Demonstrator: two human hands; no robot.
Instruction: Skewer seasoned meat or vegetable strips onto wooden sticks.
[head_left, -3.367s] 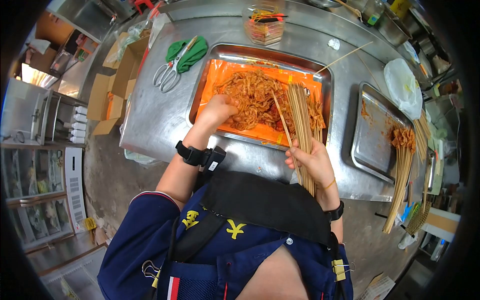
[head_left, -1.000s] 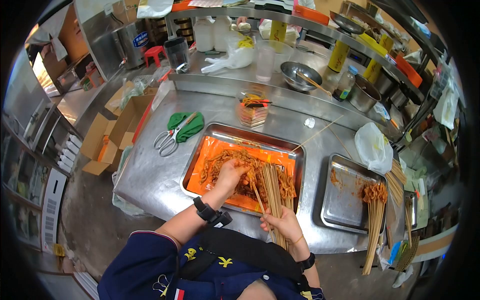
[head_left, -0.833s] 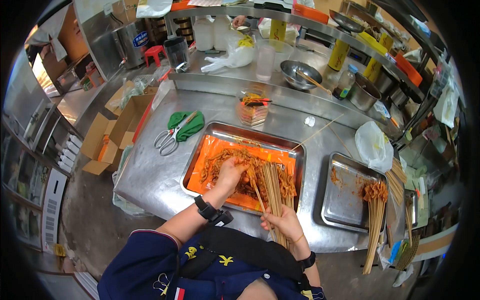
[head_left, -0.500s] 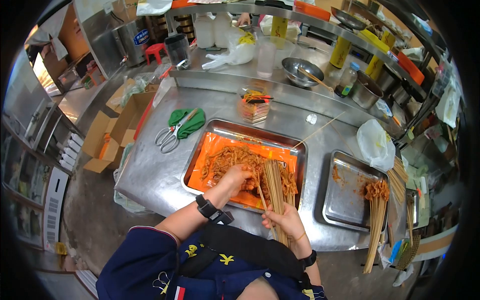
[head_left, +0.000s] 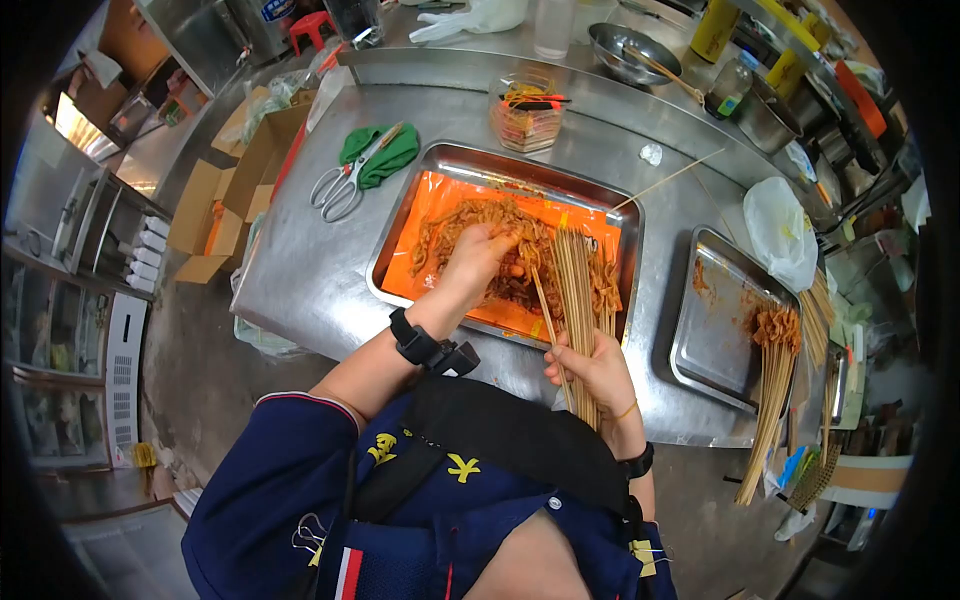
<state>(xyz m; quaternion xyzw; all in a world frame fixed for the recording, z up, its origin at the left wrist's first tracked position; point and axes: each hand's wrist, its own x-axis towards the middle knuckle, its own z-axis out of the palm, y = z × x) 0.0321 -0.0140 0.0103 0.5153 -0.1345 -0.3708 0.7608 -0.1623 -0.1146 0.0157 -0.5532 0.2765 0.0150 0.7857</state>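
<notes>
From afar, I see the left hand (head_left: 475, 266) pinching food (head_left: 533, 243) at the tip of one stick (head_left: 546, 305); the right hand (head_left: 598, 372) grips that stick and a bundle (head_left: 577, 290) low down (apparently to free their tips); the tray (head_left: 520, 168) beneath the left hand holds more, presumably for easy reach.

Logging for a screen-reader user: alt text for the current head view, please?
The person's left hand touches reddish food in a metal tray while the right hand grips a bundle of wooden skewers. Scissors and a green cloth lie left; a second tray is at right.
</notes>
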